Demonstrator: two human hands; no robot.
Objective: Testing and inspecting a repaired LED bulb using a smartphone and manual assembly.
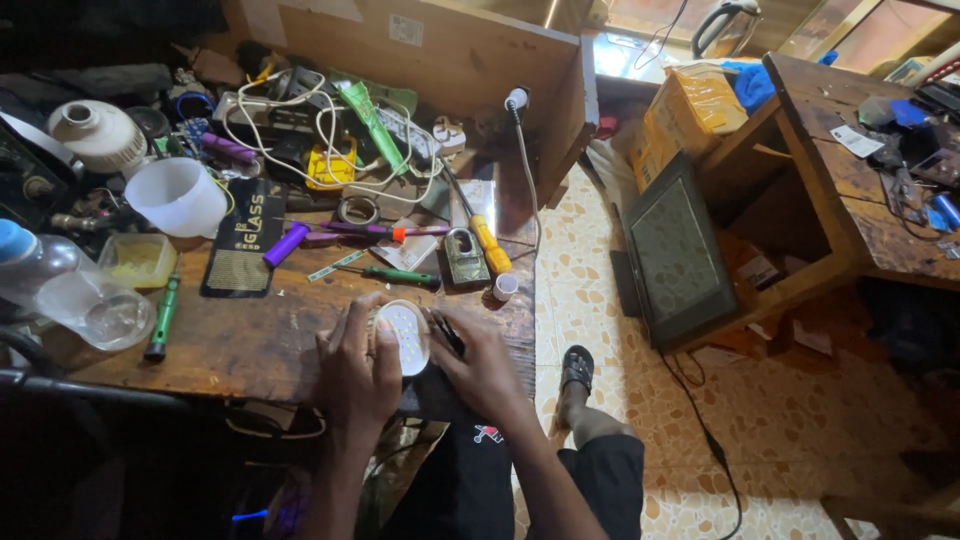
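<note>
While both hands close around it, a round white LED disc (403, 335) sits at the near edge of the wooden counter (250, 345).

Curled over the disc's left rim, the left hand (357, 365) grips it with fingers bent, and the right hand (482, 368) steadies the other side while pinching a thin dark tool (445, 330) whose tip lies just beside the disc. The disc's face is pale and smooth, dotted with small bright points. Beyond it on the worn, scratched boards lie a green-handled screwdriver (400, 275), a yellow-handled screwdriver (487, 243), a purple cylinder (286, 245) and a flat black card (243, 250). A translucent white plastic cup (180, 196) stands further left, near tangled white cables (330, 140).
</note>
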